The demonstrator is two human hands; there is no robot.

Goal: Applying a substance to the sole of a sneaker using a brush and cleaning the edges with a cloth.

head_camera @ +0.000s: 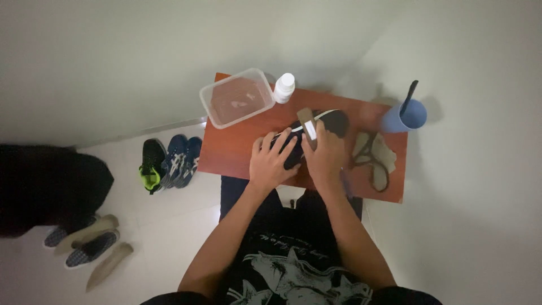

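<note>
Head view: on the small reddish-brown wooden counter (237, 152), the left hand (271, 164) clasps a black sneaker with white trim (333, 120), fingers curled over it. The right hand (326, 155) grips a wooden-handled brush (307, 127) against it; scrubbing looks midway, laces out. One clear plastic tub (237, 99), one white bottle (284, 87), one blue cup (407, 117), one loose lace (372, 161). Five more shoes lie on the floor (169, 220).

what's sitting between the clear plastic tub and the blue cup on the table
In the head view, between the clear tub and the blue cup: a white bottle and the dark shoe both hands hold.
</note>
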